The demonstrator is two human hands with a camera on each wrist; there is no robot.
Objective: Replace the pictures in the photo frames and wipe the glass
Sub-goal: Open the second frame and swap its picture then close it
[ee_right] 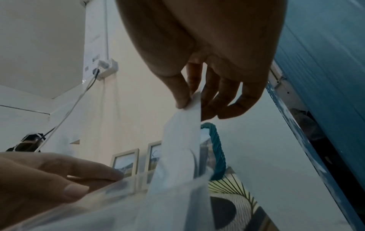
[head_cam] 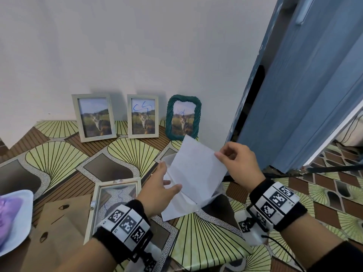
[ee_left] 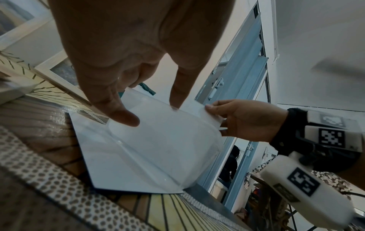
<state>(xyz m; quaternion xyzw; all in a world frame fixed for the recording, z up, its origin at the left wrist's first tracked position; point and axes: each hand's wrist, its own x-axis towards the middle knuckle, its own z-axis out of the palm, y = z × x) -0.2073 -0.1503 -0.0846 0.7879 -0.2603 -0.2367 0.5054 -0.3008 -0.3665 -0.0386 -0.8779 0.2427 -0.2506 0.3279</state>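
The right hand [head_cam: 238,163] is pinching the top corner of a white rectangular paper sheet [head_cam: 196,165], which is standing tilted in a clear plastic tub [head_cam: 213,195]. The left hand [head_cam: 159,185], fingers straight, is steadying that tub's left rim, right of the glass-fronted pale wooden frame [head_cam: 115,195] lying flat.

The white sheet [head_cam: 193,169] covers most of the clear container [head_cam: 213,195] behind it; left of the container, the left wrist hides the near end of the empty frame [head_cam: 115,195]; further left, the picture's edge crops a purple cloth [head_cam: 8,216].
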